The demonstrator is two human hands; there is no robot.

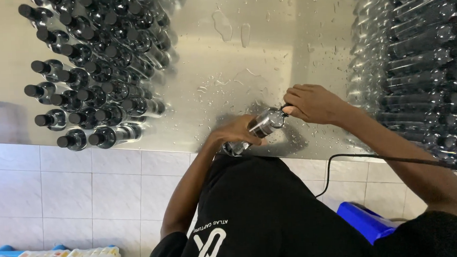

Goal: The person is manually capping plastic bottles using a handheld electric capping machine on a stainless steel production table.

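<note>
Both hands meet over 1 small clear bottle (262, 124), which is lifted just off the wet steel bench (245, 54) near its front edge and tipped almost on its side. The left hand (237, 135) has its grip wrapped round the bottle's body, closed firmly on it. The right hand (313, 104) pinches the neck end, fingertips closed over what looks like a dark cap (285, 110). I cannot see the cap well enough to say how far on it sits.

To my eye the step in hand is work at the cap, with 1 hand steadying and the other turning. Any further turn calls for the left grip to keep the body from spinning, since the bottle and the bench around it look wet and slippery.

The bottle is see-through with bright glints along its side, and what is inside cannot be made out from here.

Away from the left grip, on its outer side and further back on the bench, stands a crowd of like bottles with black caps (95, 73). Beyond the right grip, rows of clear bottles (423, 55) lie stacked on their sides. A black cable (376, 158) runs under the right forearm, and a blue crate (366, 220) sits on the tiled floor below it.
</note>
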